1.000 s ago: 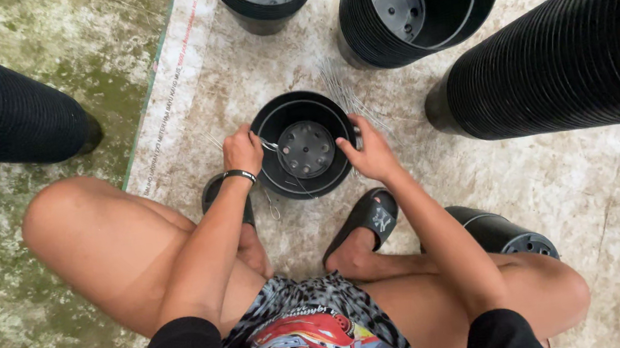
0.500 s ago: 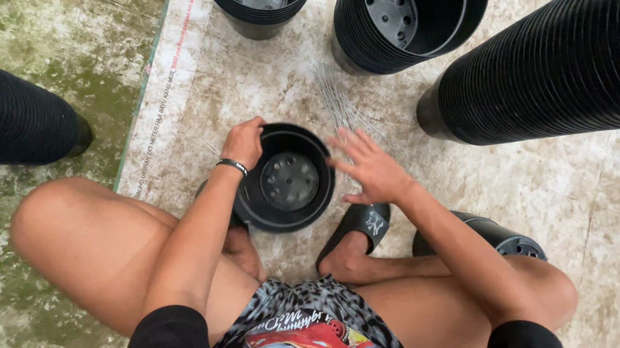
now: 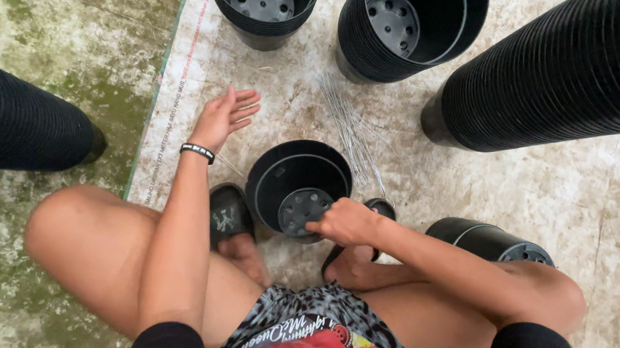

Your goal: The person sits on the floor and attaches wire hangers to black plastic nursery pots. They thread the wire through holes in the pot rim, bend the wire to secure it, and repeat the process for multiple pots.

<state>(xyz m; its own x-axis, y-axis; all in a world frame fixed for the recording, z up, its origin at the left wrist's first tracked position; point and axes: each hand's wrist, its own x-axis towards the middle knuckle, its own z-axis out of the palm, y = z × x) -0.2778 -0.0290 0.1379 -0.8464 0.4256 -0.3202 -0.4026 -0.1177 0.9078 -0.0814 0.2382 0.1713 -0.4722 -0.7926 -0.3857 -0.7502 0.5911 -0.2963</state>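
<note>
Seen from above: a squatting person on a worn pale mat [image 3: 561,192], a round black plastic pot [image 3: 298,191] standing upright between the feet, nothing inside but its perforated bottom. Right hand [image 3: 347,223] closed over the near rim of this pot, fingers curled together on the edge, thumb side hidden. Left hand [image 3: 224,116] raised above the mat, open, fingers spread apart and holding nothing, a black wristband [image 3: 198,152] around its wrist. Just beside the pot, on its right, a thin bundle of grey metal wires [image 3: 352,134] lying loose on the mat. Farther ahead, two upright stacks of the same black pots: the nearer-left stack [image 3: 267,0] and the wider right stack [image 3: 409,19], each showing only an empty top pot with holes in the base. At the right, a long stack of nested black pots [image 3: 570,66] laid on its side; at the left, another lying stack [image 3: 0,116] on the mossy concrete floor [image 3: 38,42]. Close to the right knee, one more black pot [image 3: 489,243] lying tipped over. Black sandals [image 3: 228,216] on the feet.
</note>
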